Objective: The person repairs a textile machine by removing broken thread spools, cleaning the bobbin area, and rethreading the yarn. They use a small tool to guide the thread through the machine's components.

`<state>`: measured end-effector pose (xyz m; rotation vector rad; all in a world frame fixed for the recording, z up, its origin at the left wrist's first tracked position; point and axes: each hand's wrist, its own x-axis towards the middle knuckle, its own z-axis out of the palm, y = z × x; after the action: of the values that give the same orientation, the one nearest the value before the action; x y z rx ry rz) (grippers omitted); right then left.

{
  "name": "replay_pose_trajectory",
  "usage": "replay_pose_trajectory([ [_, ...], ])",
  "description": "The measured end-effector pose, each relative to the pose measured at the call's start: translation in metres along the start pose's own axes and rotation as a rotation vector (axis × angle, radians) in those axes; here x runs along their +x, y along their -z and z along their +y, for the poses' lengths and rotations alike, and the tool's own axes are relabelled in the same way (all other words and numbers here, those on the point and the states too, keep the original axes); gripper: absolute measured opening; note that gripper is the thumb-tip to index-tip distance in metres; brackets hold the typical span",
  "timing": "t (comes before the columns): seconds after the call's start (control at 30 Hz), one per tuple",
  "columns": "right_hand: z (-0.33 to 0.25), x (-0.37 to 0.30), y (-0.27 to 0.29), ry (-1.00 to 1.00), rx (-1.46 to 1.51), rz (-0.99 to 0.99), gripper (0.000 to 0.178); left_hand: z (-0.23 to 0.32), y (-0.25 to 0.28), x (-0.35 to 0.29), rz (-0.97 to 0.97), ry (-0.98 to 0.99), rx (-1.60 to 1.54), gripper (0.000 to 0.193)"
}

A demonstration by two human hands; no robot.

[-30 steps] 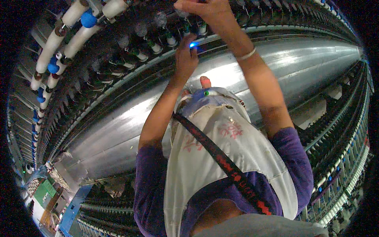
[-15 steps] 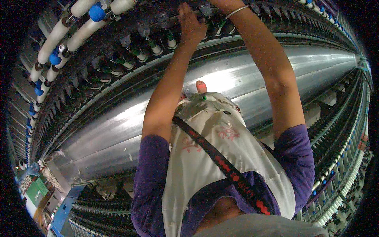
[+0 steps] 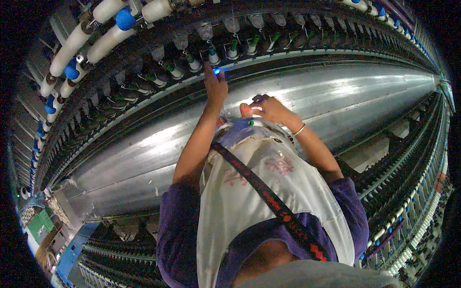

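Note:
My left hand (image 3: 216, 87) reaches up to the front rail of the spinning frame, below a row of spindles. Its fingers point up and stand apart around a small blue light (image 3: 217, 71). Just above them is a white-and-green bobbin (image 3: 213, 56). In front of my waist, my right hand (image 3: 274, 110) is bent inward with its fingers curled. Between them shows a small white piece (image 3: 257, 110) whose kind I cannot make out. Beside it are a pale apron (image 3: 249, 180) and a small green round thing (image 3: 251, 123).
A long shiny metal surface (image 3: 144, 151) runs behind my body. White yarn rolls (image 3: 69, 53) with blue balls (image 3: 126, 19) hang at the upper left. Another spinning frame (image 3: 408, 192) stands at the right, and a blue panel (image 3: 79, 249) at the lower left.
My right hand has come down from the spindles to my waist. My left hand has dropped slightly to the rail and moved left. A blue light now shows at its fingers.

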<state>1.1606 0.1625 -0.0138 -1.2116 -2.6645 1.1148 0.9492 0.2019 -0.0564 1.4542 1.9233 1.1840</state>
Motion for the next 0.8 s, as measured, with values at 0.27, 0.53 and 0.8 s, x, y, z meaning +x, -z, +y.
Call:
replay_pose_trajectory([
  [0.27,-0.051,-0.020,0.014,0.155,0.600,-0.127,0.028,-0.013,-0.029,0.082,0.180,-0.214,-0.120,0.053],
  [0.53,-0.075,-0.002,0.063,0.080,0.209,0.687,0.049,0.150,0.061,0.023,-0.097,-0.383,-0.279,0.020],
  [0.8,-0.059,0.053,0.066,0.279,1.842,0.301,0.031,0.149,0.083,-0.032,-0.195,-0.381,-0.018,0.104],
])
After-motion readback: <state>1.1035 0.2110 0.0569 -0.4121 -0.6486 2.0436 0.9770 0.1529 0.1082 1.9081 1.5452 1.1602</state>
